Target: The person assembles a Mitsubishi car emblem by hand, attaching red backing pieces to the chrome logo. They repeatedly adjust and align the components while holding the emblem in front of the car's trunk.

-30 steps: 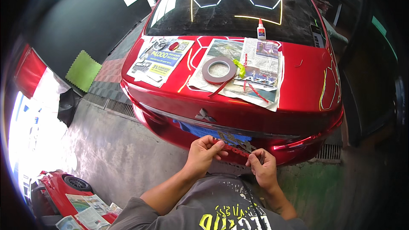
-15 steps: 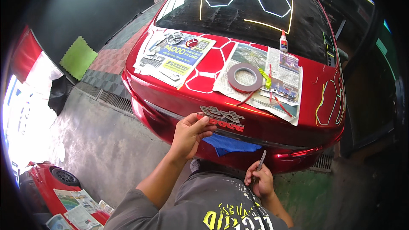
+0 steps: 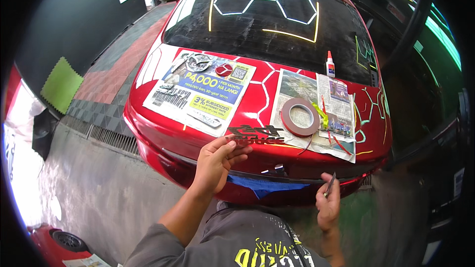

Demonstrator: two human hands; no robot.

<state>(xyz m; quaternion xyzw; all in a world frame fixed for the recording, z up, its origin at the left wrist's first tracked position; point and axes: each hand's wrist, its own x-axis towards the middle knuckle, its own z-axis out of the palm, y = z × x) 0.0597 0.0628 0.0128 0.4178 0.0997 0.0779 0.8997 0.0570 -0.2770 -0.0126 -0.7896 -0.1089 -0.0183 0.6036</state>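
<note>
My left hand pinches the left end of a dark car lettering emblem between thumb and fingers, above the rear edge of a red car's trunk lid. The emblem's cut-out shapes sit in two rows, seen at a shallow tilt. My right hand is curled around a slim craft knife, its point upward, near the bumper's right side. The two hands are well apart. A blue cloth lies on the bumper below the emblem.
Newspaper on the trunk lid carries a roll of red-edged tape, red strips and a yellow-green scrap. A glue bottle stands by the rear window. Another sheet bears a silver round emblem and a red one.
The emblem has turned from showing red lettering on its lower row to looking dark. My right hand with the knife has moved right. The view has shifted.
</note>
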